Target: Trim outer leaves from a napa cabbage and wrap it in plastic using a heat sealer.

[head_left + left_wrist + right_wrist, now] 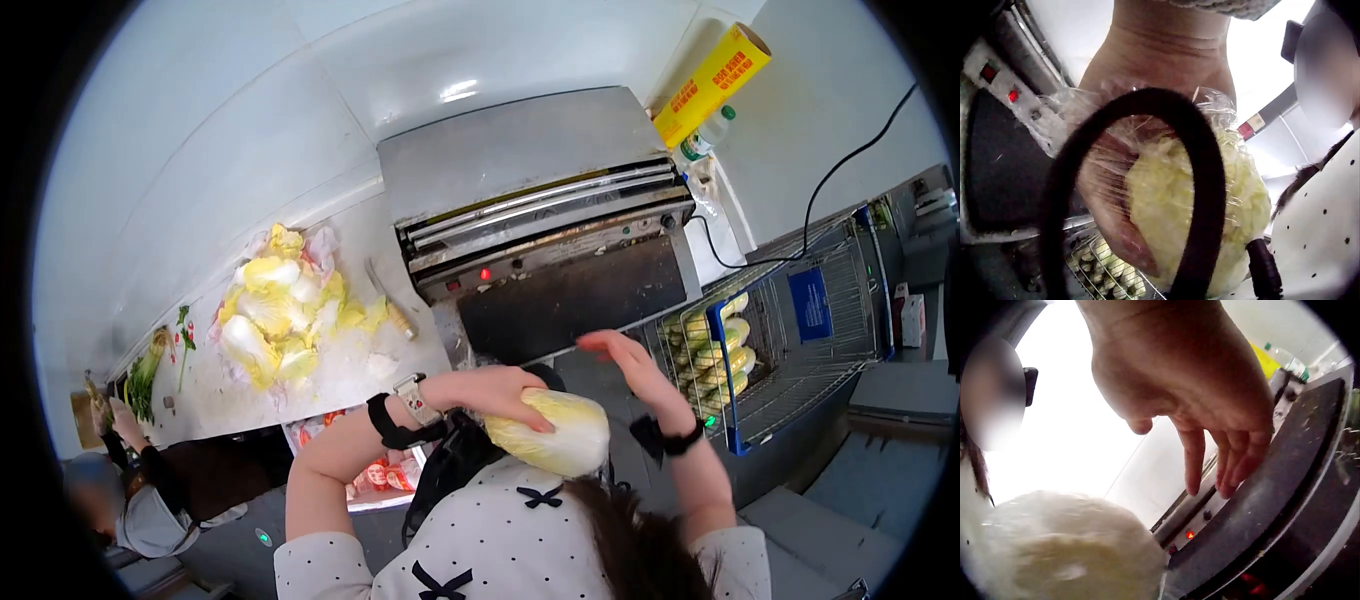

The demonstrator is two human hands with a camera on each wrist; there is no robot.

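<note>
In the head view, my left hand (505,393) grips a napa cabbage (562,435) in front of my chest. Clear plastic film covers the pale yellow cabbage (1160,194), and in the left wrist view the film bunches in wrinkles against my palm. Nothing is in my right hand (632,362), which is raised to the right of the cabbage. Its loosely bent fingers (1192,465) hang apart in the right wrist view, over the front of a film-wrapping machine (520,140). The machine's dark plate (585,300) lies just beyond both hands, with a red light lit above it.
Loose cabbage leaves (275,310) and a knife (402,318) lie on the left counter (200,390). On the right, a shopping cart (800,375) holds several cabbages (725,360). A yellow box (712,85) and a bottle (708,135) stand behind the machine. Another person (160,515) works at far left.
</note>
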